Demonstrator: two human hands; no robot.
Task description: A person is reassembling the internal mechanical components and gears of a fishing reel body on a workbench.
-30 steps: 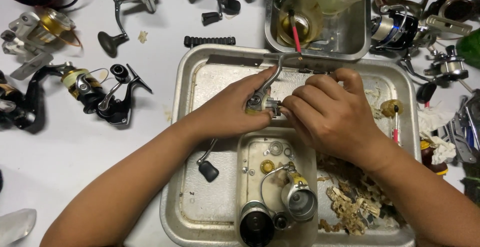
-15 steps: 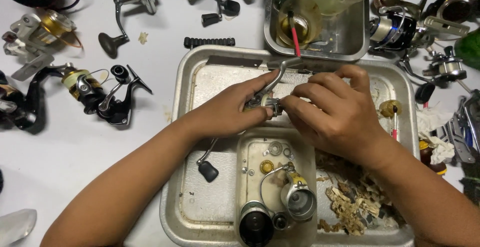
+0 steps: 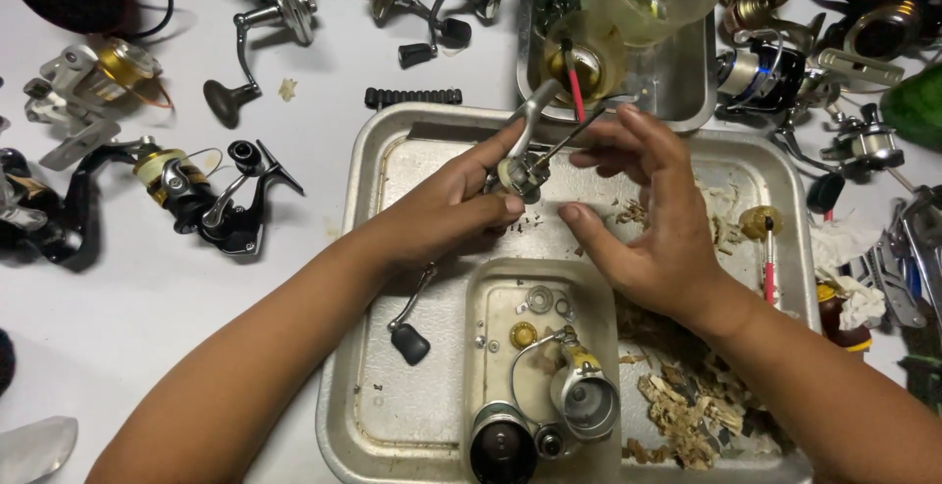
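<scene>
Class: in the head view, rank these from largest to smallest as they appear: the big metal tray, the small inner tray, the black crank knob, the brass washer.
1. big metal tray
2. small inner tray
3. black crank knob
4. brass washer

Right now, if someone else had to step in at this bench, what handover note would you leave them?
Left hand: fingers pinch a small reel body by its metal stem, held over the large metal tray.
Right hand: open, fingers spread beside the reel body, not gripping it.
Done: the reel is stripped; rotor with bail, spool, washers and gold gear lie in the small inner tray; crank handle lies in the large tray.
Left: the body is still in hand, and the parts are loose.
</scene>
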